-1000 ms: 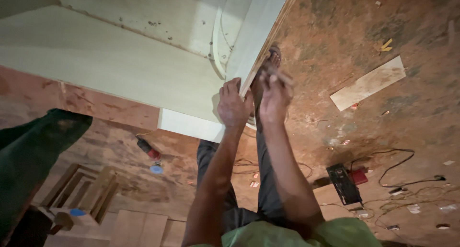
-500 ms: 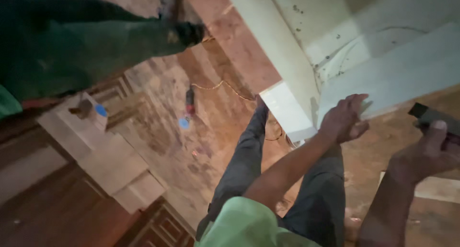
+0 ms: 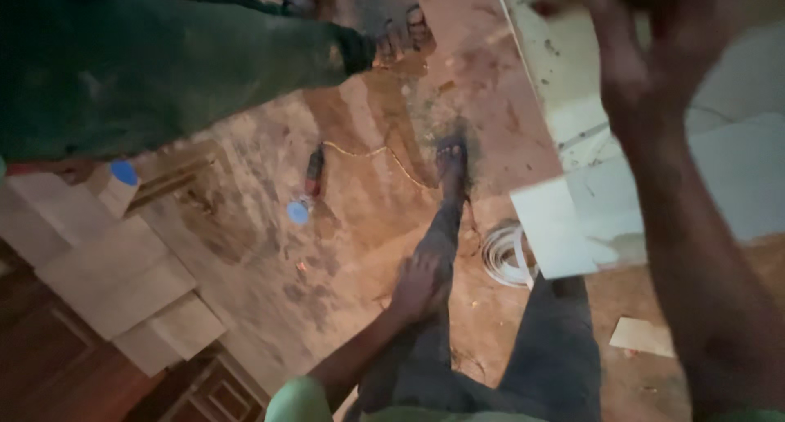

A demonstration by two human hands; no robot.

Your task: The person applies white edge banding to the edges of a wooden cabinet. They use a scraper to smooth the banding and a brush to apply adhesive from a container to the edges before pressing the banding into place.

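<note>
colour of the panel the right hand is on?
Pale cream-white panel, scuffed with dark marks, under the right hand; head view.

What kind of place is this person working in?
Probably a woodworking or carpentry shop. A pale painted wooden panel stands on a dusty reddish floor, cut boards lie stacked nearby, and a coil of cable lies on the floor.

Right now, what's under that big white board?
Under the white board a coil of white cable pokes out on the dusty floor, beside the person's dark trouser leg. The rest of the coil is covered.
</note>
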